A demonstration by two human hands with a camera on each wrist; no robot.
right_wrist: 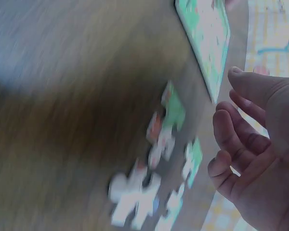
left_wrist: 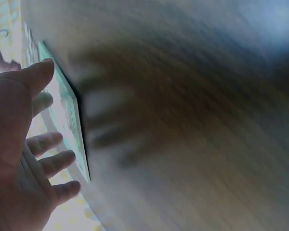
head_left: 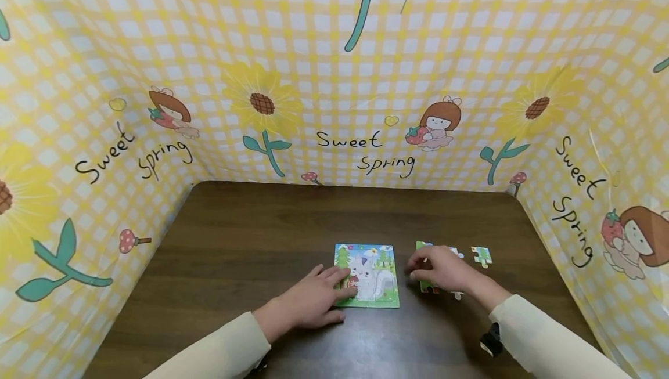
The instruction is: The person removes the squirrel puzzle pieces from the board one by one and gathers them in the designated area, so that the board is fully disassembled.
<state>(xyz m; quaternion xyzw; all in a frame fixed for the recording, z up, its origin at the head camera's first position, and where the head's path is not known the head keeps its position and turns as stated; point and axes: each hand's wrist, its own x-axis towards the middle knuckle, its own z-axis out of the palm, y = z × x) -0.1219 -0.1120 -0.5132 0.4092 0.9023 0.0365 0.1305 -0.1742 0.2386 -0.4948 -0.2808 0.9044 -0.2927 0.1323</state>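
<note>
A square jigsaw puzzle (head_left: 372, 280) with a white squirrel picture lies on its board in the middle of the table. My left hand (head_left: 316, 299) is at the puzzle's left side, its spread fingers reaching over the picture; the left wrist view shows this hand (left_wrist: 19, 144) with fingers extended. To the right of the board, my right hand (head_left: 444, 269) hovers over loose puzzle pieces (head_left: 430, 288) and partly hides them. In the right wrist view, the right hand (right_wrist: 265, 144) has loosely bent fingers with nothing visible between them. Several loose pieces (right_wrist: 173, 108) lie below it, blurred.
Farther right, a separate puzzle piece (head_left: 481, 255) lies on the dark wooden table (head_left: 251, 228). A yellow checked cloth (head_left: 334, 100) with flowers and lettering encloses the table at the back and both sides.
</note>
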